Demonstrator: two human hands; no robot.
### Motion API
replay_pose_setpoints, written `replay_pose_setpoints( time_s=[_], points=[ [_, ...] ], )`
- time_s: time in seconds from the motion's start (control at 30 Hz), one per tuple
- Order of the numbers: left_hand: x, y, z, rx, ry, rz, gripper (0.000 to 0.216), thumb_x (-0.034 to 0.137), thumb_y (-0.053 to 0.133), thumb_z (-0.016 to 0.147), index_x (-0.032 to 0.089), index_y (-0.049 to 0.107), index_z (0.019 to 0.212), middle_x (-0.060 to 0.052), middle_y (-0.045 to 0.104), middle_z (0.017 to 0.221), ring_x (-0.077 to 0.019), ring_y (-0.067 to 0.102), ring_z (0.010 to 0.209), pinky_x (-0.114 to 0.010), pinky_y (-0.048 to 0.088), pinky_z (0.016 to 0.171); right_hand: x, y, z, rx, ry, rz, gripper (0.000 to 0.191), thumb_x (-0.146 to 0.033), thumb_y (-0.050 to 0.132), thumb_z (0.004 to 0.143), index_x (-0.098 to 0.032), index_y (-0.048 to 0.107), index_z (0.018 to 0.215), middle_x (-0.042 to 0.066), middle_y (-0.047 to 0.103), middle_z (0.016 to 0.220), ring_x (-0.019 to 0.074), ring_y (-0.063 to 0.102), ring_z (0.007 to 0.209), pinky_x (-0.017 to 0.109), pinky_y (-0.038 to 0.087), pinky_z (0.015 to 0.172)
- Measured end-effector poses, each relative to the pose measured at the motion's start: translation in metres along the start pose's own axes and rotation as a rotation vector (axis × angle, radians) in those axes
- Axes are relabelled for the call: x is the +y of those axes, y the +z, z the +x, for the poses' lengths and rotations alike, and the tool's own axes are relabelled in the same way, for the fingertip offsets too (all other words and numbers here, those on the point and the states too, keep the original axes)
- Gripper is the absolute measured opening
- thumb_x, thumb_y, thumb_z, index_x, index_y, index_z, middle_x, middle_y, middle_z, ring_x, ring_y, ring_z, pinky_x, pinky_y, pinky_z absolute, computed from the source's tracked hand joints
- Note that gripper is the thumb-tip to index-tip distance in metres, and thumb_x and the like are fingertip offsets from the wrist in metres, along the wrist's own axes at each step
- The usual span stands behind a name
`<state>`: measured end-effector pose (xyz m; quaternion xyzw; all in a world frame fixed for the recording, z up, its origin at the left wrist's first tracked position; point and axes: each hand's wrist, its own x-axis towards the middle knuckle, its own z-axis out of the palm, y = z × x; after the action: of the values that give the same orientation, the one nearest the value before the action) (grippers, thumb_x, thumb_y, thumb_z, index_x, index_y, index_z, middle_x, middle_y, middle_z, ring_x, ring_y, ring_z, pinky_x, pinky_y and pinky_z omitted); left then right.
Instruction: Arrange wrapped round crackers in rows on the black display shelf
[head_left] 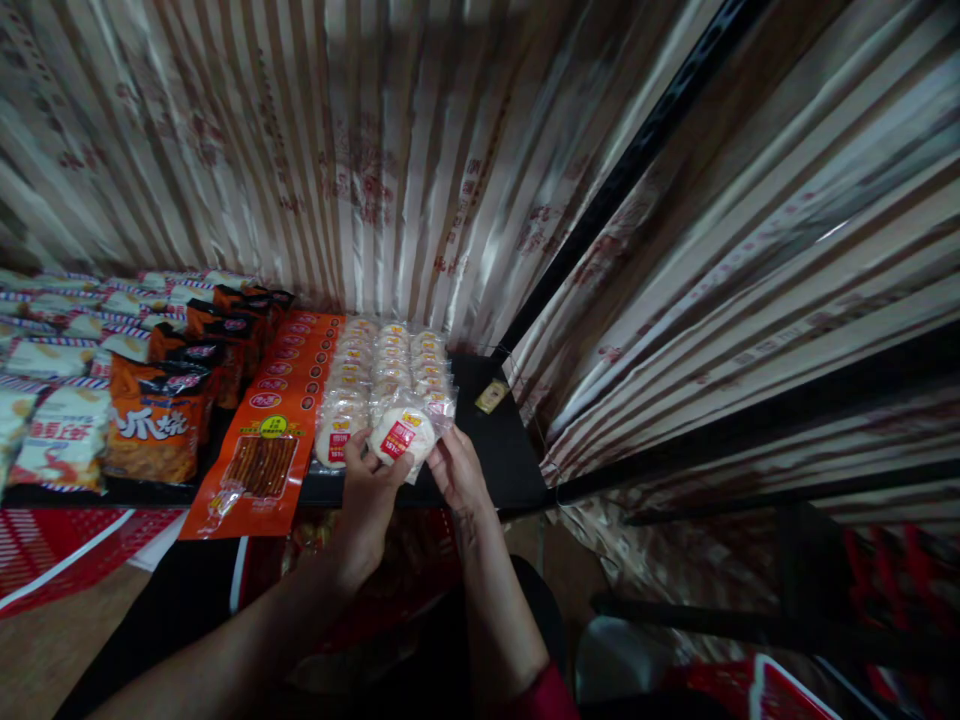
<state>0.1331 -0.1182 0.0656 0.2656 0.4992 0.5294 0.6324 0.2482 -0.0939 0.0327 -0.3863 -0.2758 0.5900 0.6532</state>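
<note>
A round white rice cracker packet [403,434] in clear wrap with a red label is held up at the shelf's front edge. My left hand [367,480] grips its lower left side, thumb on the front. On its right, my right hand [454,466] pinches the edge of the clear wrapper. Just behind stand rows of similar rice cracker packets [349,378], lined up front to back. Left of these rows lie flat orange snack packs [285,385], the front one showing brown sticks through its window.
Orange and black snack bags [154,420] and white snack bags [64,435] fill the left of the black shelf [487,460]. A small yellowish packet [492,396] lies by the black post [592,220]. Red baskets [67,555] stand below; a striped curtain [360,150] hangs behind.
</note>
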Motion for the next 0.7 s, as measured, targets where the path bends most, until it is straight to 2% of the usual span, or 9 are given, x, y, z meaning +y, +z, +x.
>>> replay_pose_setpoints(
  time_s=[0.1, 0.3, 0.43, 0.57, 0.7],
  points=[
    [0.001, 0.012, 0.004, 0.048, 0.033, 0.024, 0.058, 0.018, 0.069, 0.069, 0.021, 0.038, 0.118, -0.007, 0.064, 0.100, -0.0135, 0.065, 0.079, -0.026, 0.051, 0.072, -0.002, 0.002, -0.001, 0.010, -0.026, 0.021, 0.041, -0.053, 0.067, 0.071, -0.018, 0.066, 0.092, 0.006, 0.070, 0.093, 0.0203, 0.064, 0.092, 0.031, 0.053, 0.081],
    [-0.003, 0.031, 0.010, 0.041, 0.004, -0.038, 0.049, 0.011, 0.063, 0.072, 0.020, 0.037, 0.112, -0.006, 0.064, 0.096, -0.0122, 0.064, 0.081, -0.027, 0.052, 0.076, -0.006, 0.004, -0.004, -0.046, -0.156, -0.073, 0.029, -0.037, 0.071, 0.073, -0.020, 0.064, 0.096, 0.003, 0.069, 0.096, 0.0196, 0.063, 0.096, 0.029, 0.051, 0.084],
    [-0.006, 0.037, 0.007, -0.040, -0.021, -0.031, 0.039, 0.010, 0.060, 0.072, 0.020, 0.043, 0.106, -0.004, 0.063, 0.094, -0.0120, 0.064, 0.082, -0.028, 0.053, 0.077, -0.008, -0.005, 0.003, 0.078, -0.199, -0.090, 0.032, -0.040, 0.068, 0.073, -0.019, 0.064, 0.096, 0.004, 0.070, 0.094, 0.0211, 0.065, 0.090, 0.032, 0.052, 0.078],
    [-0.011, 0.039, 0.001, -0.116, -0.074, 0.092, 0.028, 0.015, 0.061, 0.071, 0.017, 0.053, 0.098, -0.006, 0.062, 0.095, -0.0129, 0.063, 0.081, -0.023, 0.052, 0.067, -0.012, -0.026, 0.012, 0.285, -0.264, -0.154, 0.041, -0.045, 0.067, 0.071, -0.018, 0.062, 0.101, 0.005, 0.070, 0.096, 0.0193, 0.065, 0.083, 0.031, 0.052, 0.074],
    [-0.017, 0.045, -0.007, -0.193, -0.127, 0.171, 0.026, 0.012, 0.058, 0.070, 0.014, 0.058, 0.096, -0.009, 0.060, 0.098, -0.0131, 0.062, 0.075, -0.022, 0.051, 0.059, -0.022, -0.050, 0.013, 0.392, -0.236, -0.345, 0.047, -0.048, 0.066, 0.070, -0.017, 0.061, 0.105, 0.005, 0.070, 0.096, 0.0182, 0.064, 0.079, 0.029, 0.050, 0.069]
  ],
)
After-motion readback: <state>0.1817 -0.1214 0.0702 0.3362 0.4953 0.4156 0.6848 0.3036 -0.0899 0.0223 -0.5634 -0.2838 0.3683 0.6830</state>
